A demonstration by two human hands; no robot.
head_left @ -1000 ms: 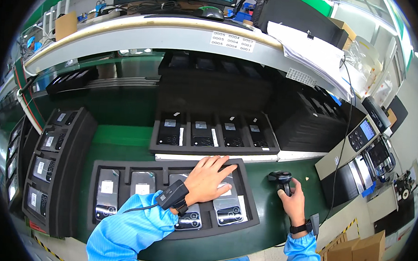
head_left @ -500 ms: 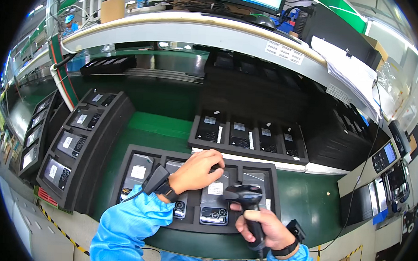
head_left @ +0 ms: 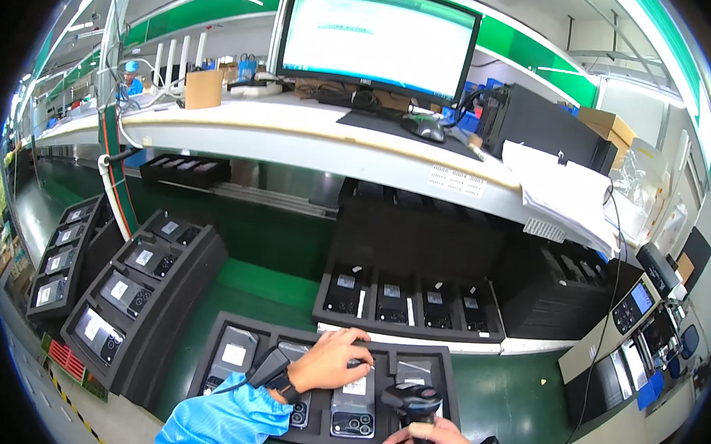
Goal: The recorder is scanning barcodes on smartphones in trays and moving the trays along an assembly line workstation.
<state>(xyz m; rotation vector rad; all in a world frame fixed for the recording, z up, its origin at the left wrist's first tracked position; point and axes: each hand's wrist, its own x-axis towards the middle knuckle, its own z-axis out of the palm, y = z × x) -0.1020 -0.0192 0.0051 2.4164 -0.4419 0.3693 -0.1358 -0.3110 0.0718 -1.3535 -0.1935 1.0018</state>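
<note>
Black foam tray [head_left: 385, 364] of phones [head_left: 353, 404], right hand [head_left: 443, 442] clamped around scanner [head_left: 410, 396], left hand [head_left: 327, 364] state unclear

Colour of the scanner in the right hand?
The scanner is black; it shows best in the head view.

Green bench [head_left: 495, 387] down below: blk foam tray [head_left: 442, 373] at the front edge, foam-tray stack [head_left: 185, 310] toward the L edge, white slab [head_left: 540, 347] farther back, small pale scrap [head_left: 543, 382] (easy to miss!) nr the R edge. Up on the white shelf [head_left: 257, 122]: brown roll [head_left: 203, 89] toward the L end, monitor [head_left: 379, 40] behind, dark mat [head_left: 368, 124] nr the front edge, blk PC case [head_left: 546, 123] to the R, papers [head_left: 563, 187] drooping over the front edge.
</note>
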